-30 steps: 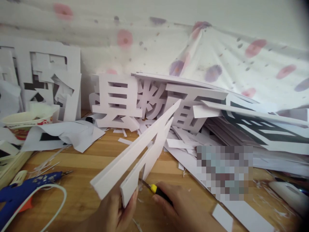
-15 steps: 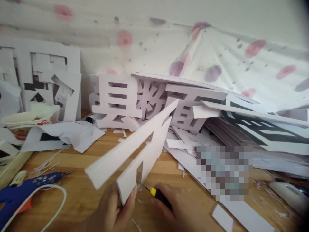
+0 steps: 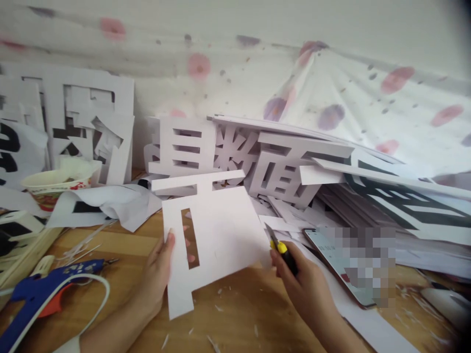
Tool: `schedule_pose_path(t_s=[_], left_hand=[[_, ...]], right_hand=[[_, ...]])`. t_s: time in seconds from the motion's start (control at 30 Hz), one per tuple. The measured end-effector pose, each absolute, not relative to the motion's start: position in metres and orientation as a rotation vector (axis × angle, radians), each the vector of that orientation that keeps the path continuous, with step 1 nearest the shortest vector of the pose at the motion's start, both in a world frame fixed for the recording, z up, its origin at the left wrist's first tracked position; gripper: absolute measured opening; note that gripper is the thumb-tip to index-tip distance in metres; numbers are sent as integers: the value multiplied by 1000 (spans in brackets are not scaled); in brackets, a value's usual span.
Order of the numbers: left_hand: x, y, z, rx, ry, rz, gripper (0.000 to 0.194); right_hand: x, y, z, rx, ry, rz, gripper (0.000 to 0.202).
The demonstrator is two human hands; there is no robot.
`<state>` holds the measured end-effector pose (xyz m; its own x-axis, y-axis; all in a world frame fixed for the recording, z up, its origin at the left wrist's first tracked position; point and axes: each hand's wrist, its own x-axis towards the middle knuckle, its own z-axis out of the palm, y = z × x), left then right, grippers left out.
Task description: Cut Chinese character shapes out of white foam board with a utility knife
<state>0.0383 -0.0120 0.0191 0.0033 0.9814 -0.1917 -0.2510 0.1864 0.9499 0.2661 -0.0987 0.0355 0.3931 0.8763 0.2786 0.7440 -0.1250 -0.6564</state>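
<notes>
Head view: foam cutout (image 3: 217, 235) now turned broadside to the camera, flat white face showing, where half a second ago stood edge-on and pointing away toward the letter pile. Held higher and further from the body too, over the wooden table (image 3: 121, 240), top bar level with the standing foam letters (image 3: 235, 152) behind. Left hand (image 3: 156, 274) shifted from under the near end to the left edge: thumb pressed on the front face beside the narrow slot, other fingers (image 3: 189, 242) behind the board, tips showing pink through that slot. So a pinch, thumb in front, fingers at the back, board between. Lower left leg of the cutout hanging just below the palm. Right hand (image 3: 305, 284) up from the tabletop as well, closed in a fist round the black grip of the knife (image 3: 281, 247), yellow collar just clear of the knuckles, blade angled up and left, tip at the right edge of the cutout; touching or a hair apart, cannot tell. Phone (image 3: 333, 260) lying flat just right of that hand, partly blurred out. Blue glue gun (image 3: 47, 284) with its white cord at lower left, well apart from both hands, same spot as before. Bowl (image 3: 55, 184) at far left, paper scraps (image 3: 110, 203) beside it, white shavings scattered on the wood below the cutout.
</notes>
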Motion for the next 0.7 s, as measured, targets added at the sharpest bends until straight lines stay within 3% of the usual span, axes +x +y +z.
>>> schedule_pose_path(t_s=[0.23,0.7], left_hand=[[36,-13,17,934,1138,1095,63],[34,-22,18,1090,1040,984,57]], right_hand=[[276,-93,42,-1885,-1058,241,36],[280,-87,34,-1932,-985,248,35]])
